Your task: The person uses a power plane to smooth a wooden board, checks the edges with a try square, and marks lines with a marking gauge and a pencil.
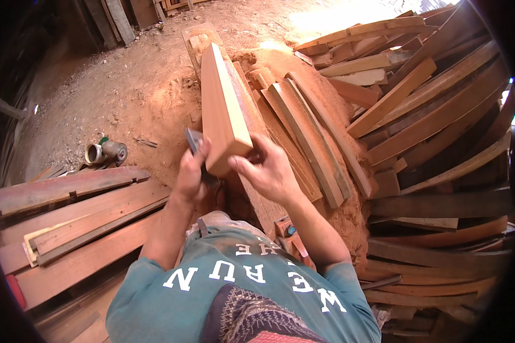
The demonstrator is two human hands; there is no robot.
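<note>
A thick, smooth beam of reddish wood [218, 108] points away from me, its near end at my hands. My right hand [270, 171] is closed round the right corner of that end, thumb on the end face. On the left side of the end, my left hand [192, 174] is closed on a dark, flat-bladed tool [193, 139]. The tool's exact kind is not clear, since the fingers cover much of it. The far part of the beam rests on a long, sawdust-covered wooden bench [189, 35].
Shaped planks [312, 146] lie in sawdust to the right, before a big pile of curved timbers [440, 126]. Boards [91, 228] are stacked at my left, near a round metal piece [115, 152]. By my waist sits a reddish wooden object [283, 227] with a blue part.
</note>
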